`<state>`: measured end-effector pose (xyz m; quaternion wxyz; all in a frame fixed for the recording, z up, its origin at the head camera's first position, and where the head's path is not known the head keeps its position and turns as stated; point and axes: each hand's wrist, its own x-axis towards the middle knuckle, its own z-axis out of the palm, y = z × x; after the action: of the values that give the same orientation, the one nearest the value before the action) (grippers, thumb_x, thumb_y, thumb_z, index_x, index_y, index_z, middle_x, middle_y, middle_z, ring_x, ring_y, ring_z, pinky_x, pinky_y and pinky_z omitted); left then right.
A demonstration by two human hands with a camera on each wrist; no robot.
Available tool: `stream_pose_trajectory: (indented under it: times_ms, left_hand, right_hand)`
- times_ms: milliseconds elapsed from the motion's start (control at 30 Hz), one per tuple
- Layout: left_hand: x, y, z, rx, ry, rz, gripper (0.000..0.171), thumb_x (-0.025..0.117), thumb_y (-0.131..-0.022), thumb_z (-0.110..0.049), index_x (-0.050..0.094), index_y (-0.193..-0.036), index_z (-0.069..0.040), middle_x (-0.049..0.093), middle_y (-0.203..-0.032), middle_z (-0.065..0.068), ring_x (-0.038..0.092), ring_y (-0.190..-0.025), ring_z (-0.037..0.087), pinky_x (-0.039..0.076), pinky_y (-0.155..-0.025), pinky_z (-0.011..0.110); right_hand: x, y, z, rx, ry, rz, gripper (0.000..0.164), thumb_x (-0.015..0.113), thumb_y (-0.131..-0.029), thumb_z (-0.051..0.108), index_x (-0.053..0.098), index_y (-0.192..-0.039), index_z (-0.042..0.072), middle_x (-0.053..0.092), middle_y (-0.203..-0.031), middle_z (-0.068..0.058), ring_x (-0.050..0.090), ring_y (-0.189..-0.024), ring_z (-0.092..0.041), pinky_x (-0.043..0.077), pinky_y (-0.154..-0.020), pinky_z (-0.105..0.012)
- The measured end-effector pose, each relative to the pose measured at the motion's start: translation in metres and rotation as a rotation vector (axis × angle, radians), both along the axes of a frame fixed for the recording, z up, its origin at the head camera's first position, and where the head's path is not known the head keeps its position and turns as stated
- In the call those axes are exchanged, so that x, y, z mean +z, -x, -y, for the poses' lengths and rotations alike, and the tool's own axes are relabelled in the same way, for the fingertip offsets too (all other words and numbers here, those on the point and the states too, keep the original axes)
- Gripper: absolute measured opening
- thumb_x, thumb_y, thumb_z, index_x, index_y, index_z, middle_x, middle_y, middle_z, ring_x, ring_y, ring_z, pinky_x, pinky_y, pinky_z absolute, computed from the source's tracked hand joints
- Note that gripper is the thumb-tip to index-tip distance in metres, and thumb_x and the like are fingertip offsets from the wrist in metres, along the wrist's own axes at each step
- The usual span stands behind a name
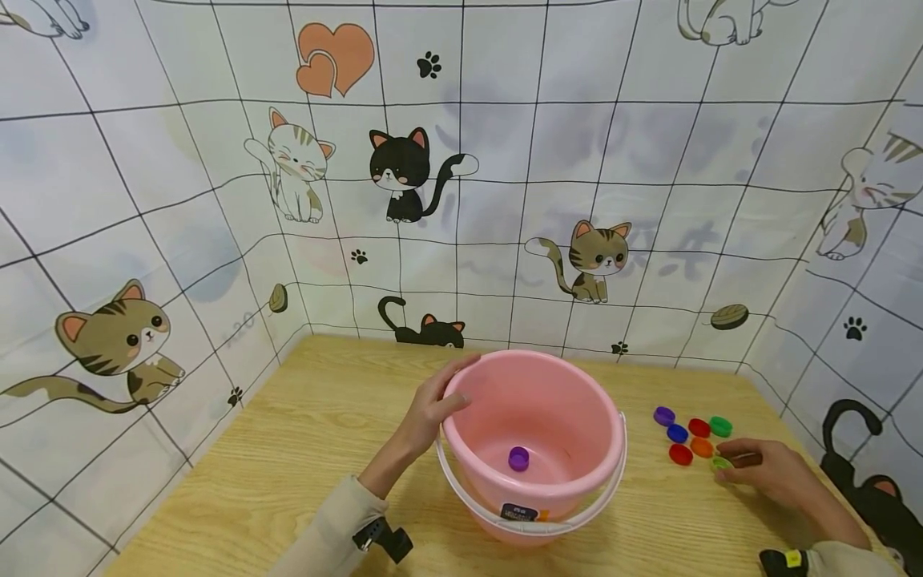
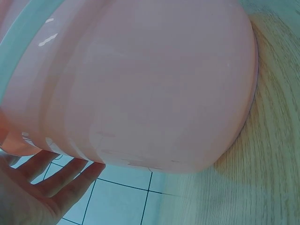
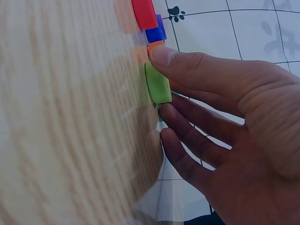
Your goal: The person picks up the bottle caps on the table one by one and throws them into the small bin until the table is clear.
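A pink bucket (image 1: 497, 393) with a white handle stands upright on the table. My left hand (image 1: 425, 413) grips its left rim, the thumb over the edge inside. In the left wrist view the fingers (image 2: 70, 185) of that hand lie along the bucket's outer wall (image 2: 154, 84). On the bucket's floor rests a purple bottle cap (image 1: 518, 458). To the right, my right hand (image 1: 775, 473) pinches a light green bottle cap (image 3: 158, 83) at table level, thumb on one side and fingers on the other. An orange cap (image 1: 702, 447) lies just beside it.
Near the right hand lie several more caps: red (image 1: 681, 454), another red (image 1: 699, 427), green (image 1: 720, 425), blue (image 1: 677, 433) and purple (image 1: 664, 416). The bucket's white handle (image 1: 526, 527) hangs down in front. Cat-patterned sheeting (image 1: 497, 168) borders the wooden table (image 1: 346, 385).
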<state>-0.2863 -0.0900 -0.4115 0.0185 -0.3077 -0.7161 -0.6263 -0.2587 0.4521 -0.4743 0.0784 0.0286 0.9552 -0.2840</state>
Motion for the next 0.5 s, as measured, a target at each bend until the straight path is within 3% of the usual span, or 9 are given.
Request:
stream_pose_trajectory:
  times_ms: [500]
  left_hand:
    - [-0.0001,0.0011,-0.0010,0.005,-0.001,-0.002,0.065,0.054,-0.093,-0.024,0.045,-0.156,-0.010,0.054,-0.149,0.021,0.064,-0.119,0.044,0.063,-0.089,0.050]
  right_hand:
    - [-0.0025,0.0014,-0.0004,-0.019,-0.019,0.018,0.077,0.084,-0.080,0.049,0.065,-0.126,-0.009,0.069,-0.123,-0.029,0.068,-0.104,-0.038,0.061,-0.081,-0.047]
